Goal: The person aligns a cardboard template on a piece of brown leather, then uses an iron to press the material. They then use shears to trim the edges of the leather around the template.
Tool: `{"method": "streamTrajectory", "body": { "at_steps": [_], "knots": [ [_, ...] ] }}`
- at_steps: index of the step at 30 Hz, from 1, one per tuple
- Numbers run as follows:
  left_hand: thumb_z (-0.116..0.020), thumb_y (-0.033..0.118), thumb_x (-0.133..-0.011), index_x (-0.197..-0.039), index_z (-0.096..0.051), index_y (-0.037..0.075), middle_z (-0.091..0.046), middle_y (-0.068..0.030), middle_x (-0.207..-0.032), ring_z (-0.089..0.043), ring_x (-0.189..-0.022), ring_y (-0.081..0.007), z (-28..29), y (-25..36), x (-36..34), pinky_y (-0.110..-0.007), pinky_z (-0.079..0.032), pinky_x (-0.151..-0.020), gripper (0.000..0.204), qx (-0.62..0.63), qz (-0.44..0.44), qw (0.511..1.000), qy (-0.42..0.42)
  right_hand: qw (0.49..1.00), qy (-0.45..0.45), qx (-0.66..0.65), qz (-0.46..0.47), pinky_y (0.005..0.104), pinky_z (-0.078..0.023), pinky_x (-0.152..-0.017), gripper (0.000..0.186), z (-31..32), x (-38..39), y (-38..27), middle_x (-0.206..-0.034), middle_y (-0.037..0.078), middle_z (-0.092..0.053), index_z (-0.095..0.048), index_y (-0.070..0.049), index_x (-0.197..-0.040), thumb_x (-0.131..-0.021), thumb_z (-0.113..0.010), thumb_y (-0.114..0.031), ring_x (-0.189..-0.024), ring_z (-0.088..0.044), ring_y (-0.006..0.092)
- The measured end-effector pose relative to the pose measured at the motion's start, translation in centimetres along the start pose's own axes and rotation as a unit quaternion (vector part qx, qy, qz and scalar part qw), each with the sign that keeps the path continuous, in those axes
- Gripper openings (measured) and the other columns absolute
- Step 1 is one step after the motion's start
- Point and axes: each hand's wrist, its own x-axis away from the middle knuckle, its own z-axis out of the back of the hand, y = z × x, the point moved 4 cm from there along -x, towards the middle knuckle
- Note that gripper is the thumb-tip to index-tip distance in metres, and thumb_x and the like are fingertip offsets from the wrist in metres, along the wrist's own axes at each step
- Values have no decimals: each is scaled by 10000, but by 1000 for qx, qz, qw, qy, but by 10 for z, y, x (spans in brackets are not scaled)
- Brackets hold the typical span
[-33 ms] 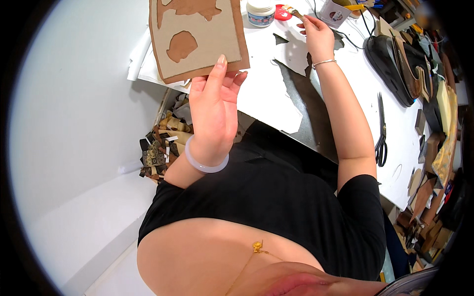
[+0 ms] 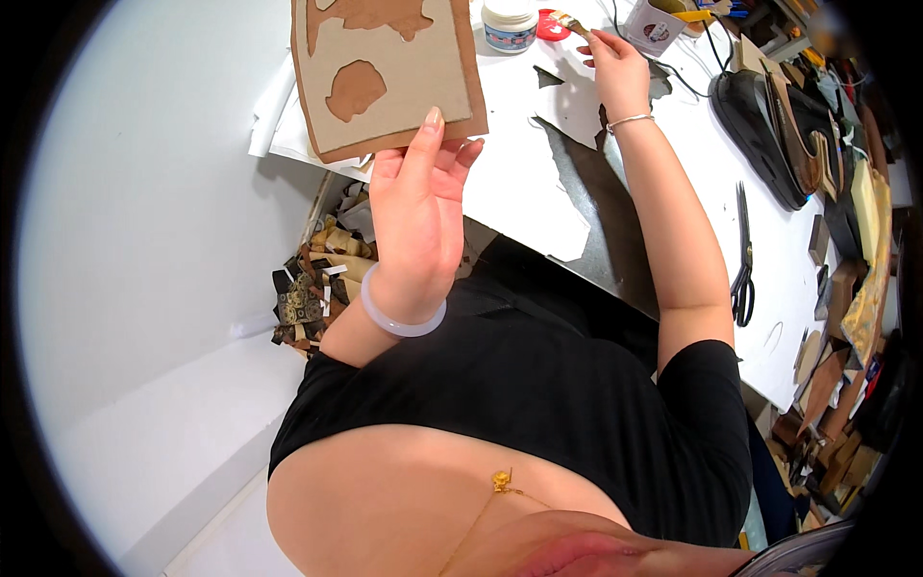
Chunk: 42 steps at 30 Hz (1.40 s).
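Note:
My left hand (image 2: 418,207) holds up a brown leather panel (image 2: 476,125) by its lower edge, thumb on the front and fingers behind. A beige layer (image 2: 423,77) lies on the panel, with irregular cut-outs that show brown through them. The panel's top runs out of view. Over the table at the upper right, my right hand (image 2: 620,72) is closed on the handle of a small flat brush (image 2: 571,21). The brush's bristles are beside a red round lid (image 2: 549,29). Left of that lid stands a white tub (image 2: 510,27) with a blue patterned label.
White sheets with torn edges cover part of the table (image 2: 500,183), over a dark surface (image 2: 601,207). Black scissors (image 2: 743,260) lie to the right, near a black bag-like item (image 2: 755,135). A square container (image 2: 654,27) stands at the back. Scraps (image 2: 312,288) fill the space below left, beside a wall.

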Motion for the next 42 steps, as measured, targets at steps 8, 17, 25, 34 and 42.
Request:
{"method": "streamTrajectory", "body": {
  "at_steps": [8,17,25,34,42],
  "knots": [
    [-613,118,-995,-1127,-595,69,-682,-45,-1079,-650,-963,-153,6,-4,-4,-351,-524,-838,142,-23,10,1000,-11,995,-46,84,-9,246,-532,-730,327,-16,-14,16,-918,55,-761,-676,-3,-1206,-969,-629,-223,-779,-674,108],
    [-650,131,-972,-1135,-589,45,-681,-71,-1084,-656,-957,-175,11,-13,-1,-359,-514,-826,194,-65,36,997,-12,991,-86,103,4,259,-518,-744,388,-17,-20,31,-991,65,-764,-638,20,-1256,-956,-627,-226,-834,-692,117],
    [-663,103,-963,-1100,-585,27,-686,-77,-1004,-664,-905,-171,24,-19,-2,-354,-551,-753,175,-64,26,997,16,996,-54,55,34,254,-527,-772,378,-18,-29,28,-1002,70,-763,-641,34,-1253,-962,-616,-205,-843,-674,119],
    [-670,137,-965,-1082,-563,58,-673,-60,-1042,-656,-932,-159,38,0,4,-353,-514,-803,178,-81,21,995,55,951,-30,299,71,394,-504,-936,458,-13,-13,13,-1121,139,-728,-662,-55,-1260,-945,-608,-383,-1032,-679,303],
    [-683,194,-955,-1071,-571,74,-681,-42,-1056,-677,-991,-185,17,4,21,-301,-485,-779,201,-42,115,992,35,990,-100,-46,91,278,-423,-1024,384,3,105,-76,-1155,68,-712,-678,7,-1214,-1045,-524,-301,-1123,-602,149]
  ]
}}
